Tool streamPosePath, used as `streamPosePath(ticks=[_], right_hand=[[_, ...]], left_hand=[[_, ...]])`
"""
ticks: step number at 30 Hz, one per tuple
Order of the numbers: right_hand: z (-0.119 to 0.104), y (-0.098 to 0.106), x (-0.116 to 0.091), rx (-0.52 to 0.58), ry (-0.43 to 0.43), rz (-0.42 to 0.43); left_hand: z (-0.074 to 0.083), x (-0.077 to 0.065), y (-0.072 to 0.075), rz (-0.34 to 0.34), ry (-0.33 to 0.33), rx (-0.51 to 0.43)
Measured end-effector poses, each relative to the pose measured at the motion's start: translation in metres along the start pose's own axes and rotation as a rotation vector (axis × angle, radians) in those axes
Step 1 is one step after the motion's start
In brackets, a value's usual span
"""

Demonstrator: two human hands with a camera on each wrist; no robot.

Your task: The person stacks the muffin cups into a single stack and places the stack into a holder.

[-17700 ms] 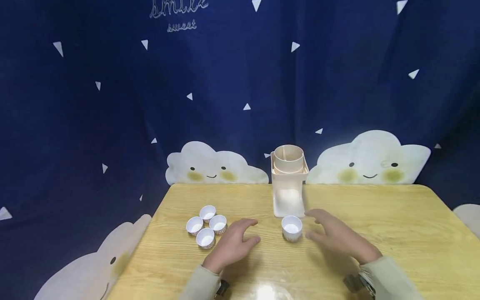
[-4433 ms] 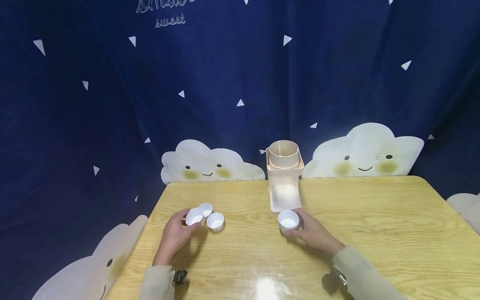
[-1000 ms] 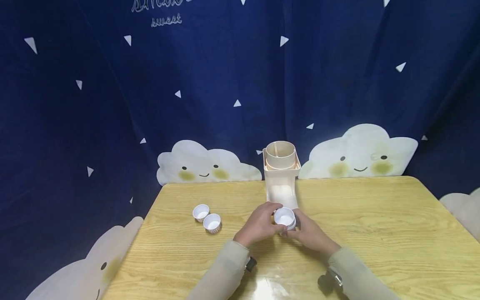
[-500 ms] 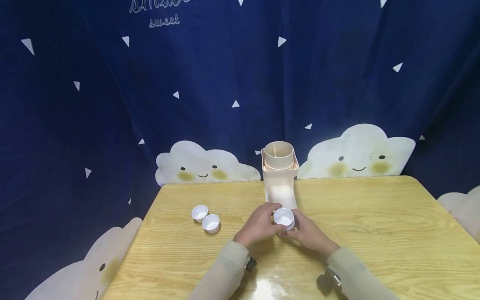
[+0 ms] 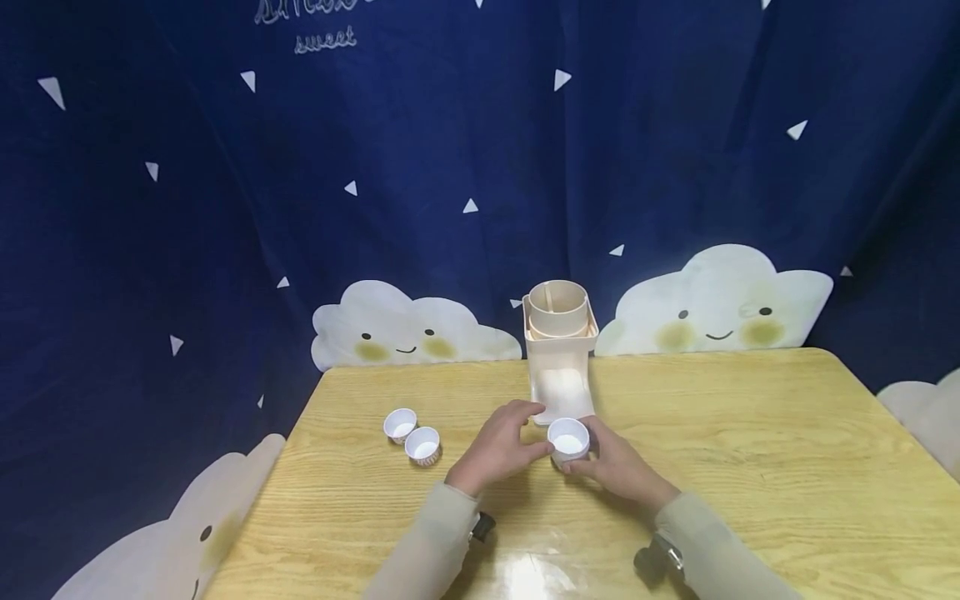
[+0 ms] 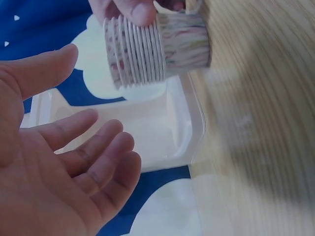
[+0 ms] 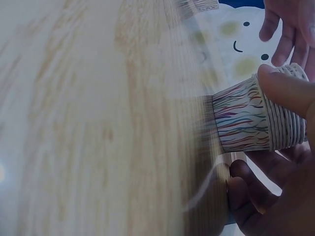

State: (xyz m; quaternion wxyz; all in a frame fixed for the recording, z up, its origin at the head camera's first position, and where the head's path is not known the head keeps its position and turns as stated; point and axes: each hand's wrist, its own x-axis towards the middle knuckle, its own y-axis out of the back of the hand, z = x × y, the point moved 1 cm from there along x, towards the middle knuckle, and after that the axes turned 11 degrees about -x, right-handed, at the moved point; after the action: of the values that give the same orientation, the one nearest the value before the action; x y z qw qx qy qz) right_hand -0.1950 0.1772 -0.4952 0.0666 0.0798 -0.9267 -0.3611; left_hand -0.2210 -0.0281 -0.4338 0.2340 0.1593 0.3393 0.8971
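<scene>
A stack of nested paper cups (image 5: 568,439) stands in front of the beige stand, its white inside facing up. Colourful wavy lines cover the lowest cup (image 7: 241,118), and several rims sit close together above it. My right hand (image 5: 622,468) grips the stack from the right, its thumb lying across the rims in the right wrist view. To the left of the stack is my left hand (image 5: 495,450), fingers spread and slightly bent, holding nothing. In the left wrist view a gap shows between that hand (image 6: 59,162) and the stack (image 6: 184,44).
Two more paper cups, a rear one (image 5: 401,424) and a front one (image 5: 423,447), stand side by side on the left of the wooden table (image 5: 337,517). Behind the stack rises the beige plastic stand (image 5: 558,358) with a round tube in its top. A dark blue curtain (image 5: 420,167) hangs behind.
Several cups stood at the left at first; two remain there. My left hand picked one up, brought it onto the stack, then let go and moved left. My right hand still grips the stack.
</scene>
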Motion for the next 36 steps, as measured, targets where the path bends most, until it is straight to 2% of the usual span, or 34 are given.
streamPosePath(ticks=[6, 16, 23, 30, 36], right_hand=[[-0.001, 0.002, 0.0, -0.022, -0.019, -0.002], [-0.003, 0.003, -0.001, -0.069, -0.021, 0.003], [-0.003, 0.003, -0.002, -0.061, -0.002, 0.001], [-0.003, 0.002, -0.002, -0.055, -0.016, -0.007], [-0.005, 0.003, -0.003, -0.051, -0.012, -0.01]], left_hand=[[-0.01, -0.011, 0.014, 0.013, 0.041, -0.054], [-0.026, -0.03, 0.047, 0.119, 0.043, -0.065], [-0.041, -0.043, 0.069, 0.231, 0.043, -0.049], [-0.064, -0.059, 0.091, 0.302, 0.138, -0.07], [-0.098, -0.064, 0.115, 0.337, 0.152, -0.073]])
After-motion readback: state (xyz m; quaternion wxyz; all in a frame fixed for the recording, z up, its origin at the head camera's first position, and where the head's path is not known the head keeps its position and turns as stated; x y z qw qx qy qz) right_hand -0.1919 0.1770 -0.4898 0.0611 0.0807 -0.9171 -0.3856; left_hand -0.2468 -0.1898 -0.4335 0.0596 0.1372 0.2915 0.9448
